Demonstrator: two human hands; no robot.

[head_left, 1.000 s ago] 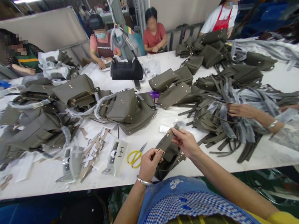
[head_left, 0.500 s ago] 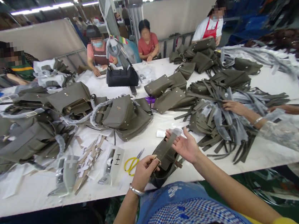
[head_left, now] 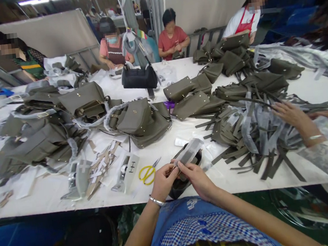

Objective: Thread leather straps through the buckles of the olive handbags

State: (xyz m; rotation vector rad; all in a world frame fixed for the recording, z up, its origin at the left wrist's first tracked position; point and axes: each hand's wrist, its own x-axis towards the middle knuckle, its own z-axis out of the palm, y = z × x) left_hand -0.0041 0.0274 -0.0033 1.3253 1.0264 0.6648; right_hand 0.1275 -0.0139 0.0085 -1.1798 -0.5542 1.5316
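Observation:
Low over the table's near edge, my left hand [head_left: 165,179] is closed, its thumb and fingers pinching the near end of an olive strap. My right hand [head_left: 197,179] is closed on the same strap close beside it, the thumbs almost touching. The strap [head_left: 189,151] points away from me and looks covered in clear plastic film. Beneath it lies a dark olive handbag [head_left: 176,190], partly hidden by my hands. Yellow-handled scissors [head_left: 148,175] rest on the table left of my left hand.
Olive bags [head_left: 140,121] are heaped ahead and left. A pile of loose straps [head_left: 242,130] lies right, where a co-worker's hand [head_left: 291,114] reaches in. Paper scraps [head_left: 105,163] and a wrapped piece [head_left: 125,173] lie left. A black bag [head_left: 139,77] stands farther back.
My right hand has gone from open under the strap's far part to closed on its near end beside my left hand. Clear film now shows over the strap. The co-worker's hand lifts a strap.

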